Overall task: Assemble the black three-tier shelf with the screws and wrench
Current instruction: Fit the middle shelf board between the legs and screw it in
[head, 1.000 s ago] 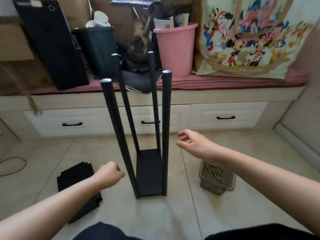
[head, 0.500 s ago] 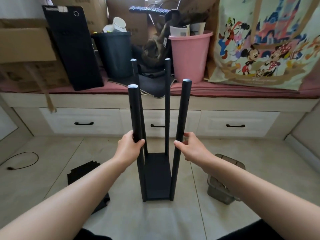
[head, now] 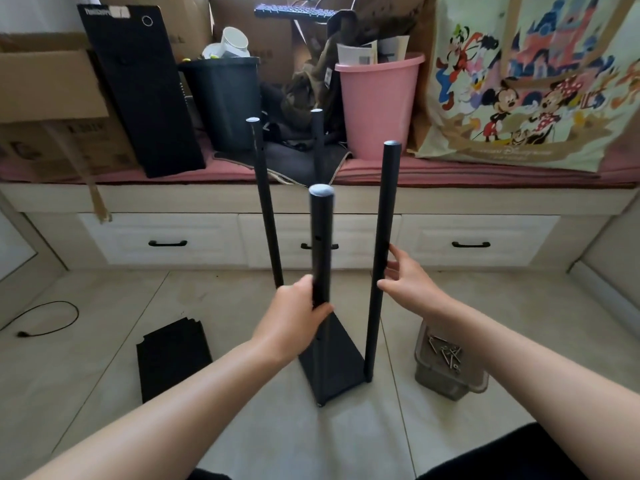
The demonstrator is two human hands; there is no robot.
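The black shelf frame stands on the tiled floor: a bottom shelf board (head: 341,362) with four upright black poles. My left hand (head: 296,315) grips the near left pole (head: 321,244) about halfway up. My right hand (head: 405,280) touches the near right pole (head: 384,237) with spread fingers, thumb and fingertips against it. The two far poles (head: 265,206) rise behind. Loose black shelf boards (head: 173,358) lie flat on the floor to the left. A clear plastic tub of screws (head: 446,365) sits to the right of the frame. No wrench is visible.
A white drawer bench (head: 194,237) runs across the back, carrying a pink bucket (head: 377,105), a black bin (head: 225,102), cardboard boxes (head: 52,109), a black panel (head: 142,95) and a cartoon-print bag (head: 533,84). A black cable (head: 48,315) lies on the floor at left.
My hands came in from the sides and took hold of the two near poles. The frame has since turned, so its base now sits at an angle and the poles have shifted.
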